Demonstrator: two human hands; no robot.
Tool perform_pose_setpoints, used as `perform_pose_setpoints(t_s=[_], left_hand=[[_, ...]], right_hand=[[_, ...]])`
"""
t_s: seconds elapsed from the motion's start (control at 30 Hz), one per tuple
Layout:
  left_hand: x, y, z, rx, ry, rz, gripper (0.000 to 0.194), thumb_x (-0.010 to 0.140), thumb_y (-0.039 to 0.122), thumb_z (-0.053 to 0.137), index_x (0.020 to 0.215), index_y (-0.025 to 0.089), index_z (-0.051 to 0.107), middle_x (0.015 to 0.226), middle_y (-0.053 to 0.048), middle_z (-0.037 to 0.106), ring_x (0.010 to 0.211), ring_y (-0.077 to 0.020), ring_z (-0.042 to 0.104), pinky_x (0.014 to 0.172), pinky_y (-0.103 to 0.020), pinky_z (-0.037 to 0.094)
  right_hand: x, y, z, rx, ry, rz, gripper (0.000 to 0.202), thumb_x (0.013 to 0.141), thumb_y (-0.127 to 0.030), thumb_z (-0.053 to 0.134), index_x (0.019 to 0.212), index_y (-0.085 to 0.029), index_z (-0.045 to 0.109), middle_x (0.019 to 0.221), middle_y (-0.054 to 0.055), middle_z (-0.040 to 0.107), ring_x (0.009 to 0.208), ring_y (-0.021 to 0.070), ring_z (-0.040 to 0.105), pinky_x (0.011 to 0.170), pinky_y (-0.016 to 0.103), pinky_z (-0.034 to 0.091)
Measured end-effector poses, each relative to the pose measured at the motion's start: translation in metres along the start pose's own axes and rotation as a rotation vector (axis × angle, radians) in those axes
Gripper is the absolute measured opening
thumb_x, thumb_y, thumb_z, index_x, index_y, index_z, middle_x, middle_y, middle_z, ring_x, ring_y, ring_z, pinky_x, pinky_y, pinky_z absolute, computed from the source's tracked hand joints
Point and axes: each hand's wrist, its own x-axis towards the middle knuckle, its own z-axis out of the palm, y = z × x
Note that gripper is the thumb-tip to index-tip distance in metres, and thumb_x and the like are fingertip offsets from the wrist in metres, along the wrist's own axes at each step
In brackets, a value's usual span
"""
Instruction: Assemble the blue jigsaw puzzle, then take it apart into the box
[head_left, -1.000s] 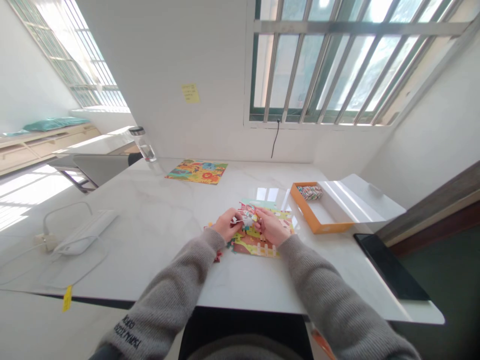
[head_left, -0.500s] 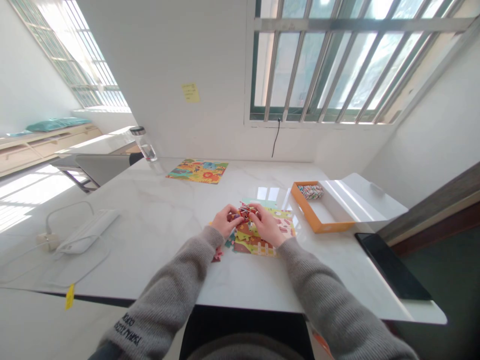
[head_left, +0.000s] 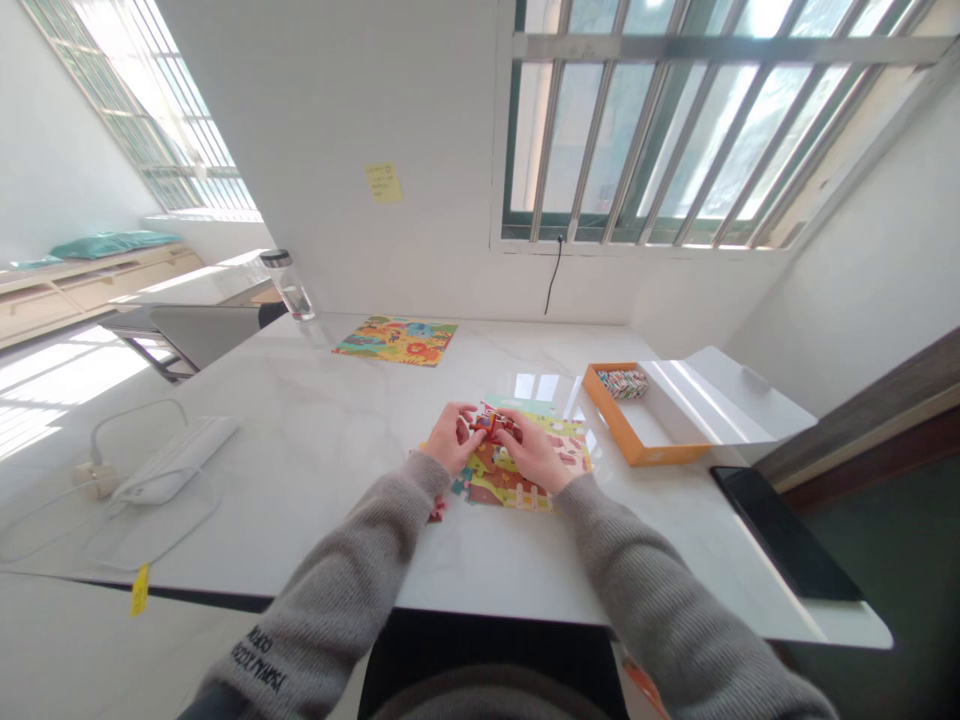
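My left hand [head_left: 452,440] and my right hand [head_left: 535,452] meet above a partly assembled jigsaw puzzle [head_left: 566,440]. Red puzzle pieces [head_left: 492,421] are gripped between the fingertips of both hands, which are closed. How many pieces each hand has cannot be made out. The puzzle shows a yellow-green farm-like scene with a white fence at its near edge. Its left part lies partly hidden under my hands. Beside my left wrist, pink-red loose pieces [head_left: 437,510] rest on the table.
A finished-looking animal puzzle [head_left: 397,342] lies at the back, near a clear bottle [head_left: 291,288]. On the right an orange box [head_left: 630,440] holds a stack of pieces, with a black phone-like slab [head_left: 784,535] nearer me. A white power strip [head_left: 180,462] with cables is at left.
My left hand has shifted slightly, its fingers lifting and turning around the red pieces. The pieces between the hands have been rearranged a little. The right hand stays almost in place.
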Motion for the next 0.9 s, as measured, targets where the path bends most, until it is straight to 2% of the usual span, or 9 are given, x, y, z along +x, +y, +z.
perform_pose_setpoints(t_s=[0.07,0.2,0.27,0.33,0.4,0.5,0.63,0.77,0.9], left_hand=[[0.001,0.0,-0.002,0.056,0.021,-0.03,0.044,0.078,0.035,0.071,0.113,0.018,0.052,0.09,0.001,0.059,0.055,-0.0075,0.046,0.058,-0.024,0.043],[0.002,0.002,-0.004,0.141,-0.142,-0.06,0.023,0.08,0.039,0.069,0.087,0.019,0.06,0.075,0.001,0.06,0.067,-0.0141,0.054,0.067,-0.029,0.045],[0.001,0.003,-0.004,0.067,-0.196,-0.057,0.025,0.085,0.043,0.063,0.081,0.019,0.057,0.072,0.001,0.06,0.068,-0.0147,0.055,0.066,-0.028,0.046],[0.0,0.004,-0.004,-0.064,-0.218,-0.081,0.03,0.089,0.048,0.058,0.082,0.02,0.052,0.069,0.002,0.059,0.063,-0.0135,0.056,0.063,-0.027,0.046],[0.0,0.003,-0.004,-0.169,-0.233,-0.122,0.035,0.09,0.054,0.056,0.087,0.021,0.047,0.067,0.004,0.06,0.057,-0.012,0.057,0.059,-0.026,0.047],[-0.001,-0.001,-0.004,-0.234,-0.23,-0.179,0.04,0.089,0.06,0.055,0.092,0.022,0.043,0.065,0.006,0.061,0.046,-0.0097,0.054,0.049,-0.022,0.044],[0.0,-0.005,-0.004,-0.257,-0.223,-0.21,0.041,0.087,0.061,0.056,0.094,0.023,0.043,0.057,0.009,0.055,0.038,-0.0074,0.045,0.041,-0.019,0.035],[0.001,-0.003,-0.007,-0.191,-0.197,-0.147,0.037,0.084,0.053,0.065,0.091,0.02,0.049,0.063,0.007,0.056,0.048,-0.0084,0.049,0.049,-0.021,0.04],[0.003,0.001,-0.01,-0.121,-0.149,-0.128,0.036,0.081,0.051,0.068,0.084,0.017,0.058,0.07,0.001,0.061,0.059,-0.0111,0.052,0.059,-0.025,0.043]], right_hand=[[0.001,0.0,0.0,0.085,0.067,0.066,0.032,0.091,-0.033,0.053,0.119,-0.019,0.057,0.108,0.007,0.068,0.088,0.0187,0.065,0.078,0.033,0.054],[0.004,0.0,-0.001,0.279,0.171,0.201,0.034,0.089,-0.04,0.053,0.116,-0.019,0.054,0.097,0.004,0.065,0.06,0.0109,0.055,0.054,0.025,0.049],[0.005,0.001,-0.002,0.344,0.188,0.241,0.037,0.088,-0.043,0.054,0.117,-0.02,0.053,0.095,0.002,0.064,0.055,0.009,0.052,0.049,0.023,0.047],[0.005,0.002,-0.005,0.356,0.205,0.268,0.037,0.088,-0.044,0.054,0.118,-0.021,0.052,0.093,0.002,0.064,0.055,0.0089,0.051,0.047,0.022,0.046],[0.005,0.004,-0.008,0.305,0.192,0.263,0.036,0.089,-0.043,0.054,0.117,-0.022,0.054,0.094,0.002,0.065,0.061,0.0109,0.055,0.049,0.022,0.048],[0.003,0.008,-0.012,0.199,0.095,0.216,0.033,0.09,-0.041,0.053,0.118,-0.024,0.058,0.098,0.004,0.066,0.076,0.015,0.061,0.057,0.024,0.053],[0.003,0.01,-0.012,0.084,0.029,0.13,0.032,0.091,-0.035,0.053,0.119,-0.022,0.061,0.096,0.004,0.068,0.079,0.0161,0.063,0.067,0.028,0.055],[0.004,0.009,-0.012,-0.017,0.0,0.033,0.029,0.09,-0.03,0.053,0.116,-0.021,0.064,0.095,0.004,0.069,0.087,0.0185,0.062,0.078,0.032,0.054],[0.003,0.008,-0.014,-0.053,0.002,0.023,0.027,0.092,-0.028,0.05,0.114,-0.021,0.064,0.095,0.005,0.069,0.092,0.0202,0.062,0.084,0.035,0.052]])
